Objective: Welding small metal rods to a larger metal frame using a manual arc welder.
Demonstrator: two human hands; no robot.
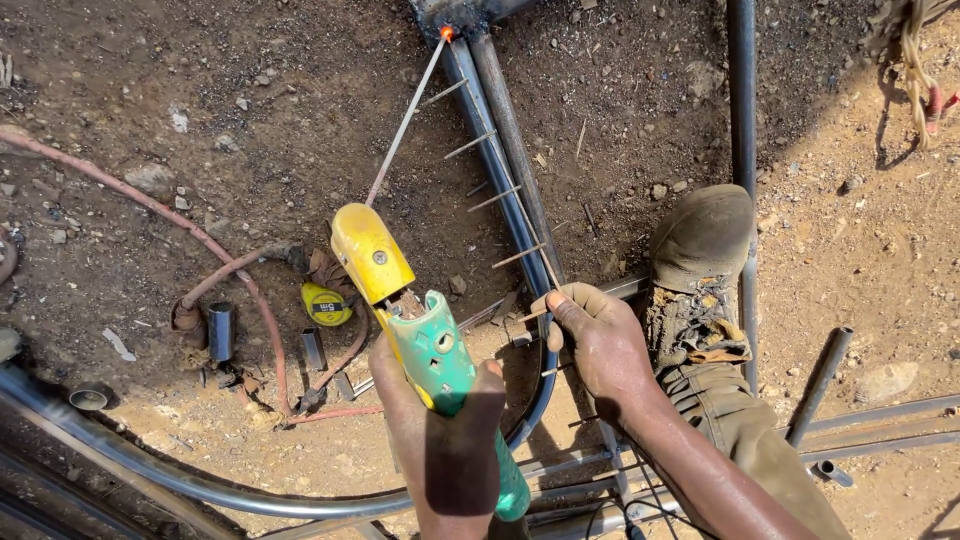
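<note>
Head view: left hand (455,455) fingers wrapped round electrode holder (415,320); right hand (600,340) fingers curled pinching thin rod (520,200).

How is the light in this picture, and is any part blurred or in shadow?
Head view: hard sunlight on the sandy ground; a dark shadow lies over the soil at the top; the glowing weld spot is bright orange; the electrode holder and both hands are sharp.

At lower centre of the frame the left hand (455,455) grips the green-and-yellow plastic electrode holder (415,330), whose thin grey welding rod (405,120) runs up to the dark steel tube pair (500,150) at top centre. Right of it, the right hand (600,340) rests on those tubes, with the worn brown leather boot (700,265) further right. The round yellow tape measure (326,304) lies on the dirt left of the holder, beside the reddish rubber cable (150,210) at left.
</note>
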